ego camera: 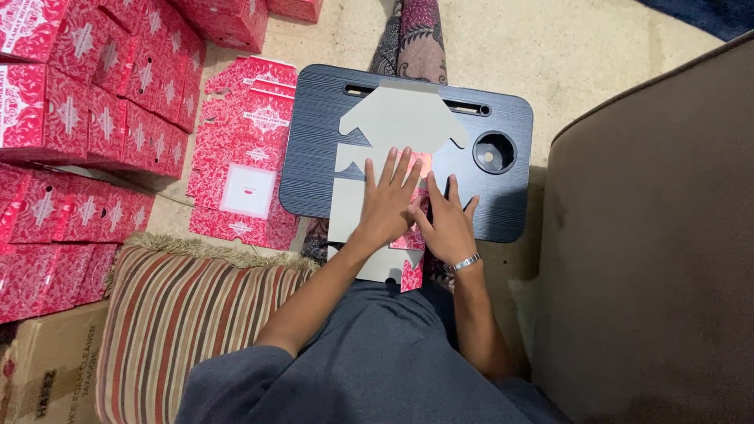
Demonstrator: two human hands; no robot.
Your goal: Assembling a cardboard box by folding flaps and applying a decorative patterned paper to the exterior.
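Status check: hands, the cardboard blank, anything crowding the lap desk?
Left hand and right hand flat on the grey cardboard blank. Blank lies grey side up on the black lap desk. Nothing in the way.

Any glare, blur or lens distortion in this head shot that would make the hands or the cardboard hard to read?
Head view: soft, even light; the left hand and right hand are sharp on the flat grey die-cut cardboard blank; no strong glare on the black ribbed lap tray; mild wide-angle bending at the edges, by the stacked red patterned boxes.
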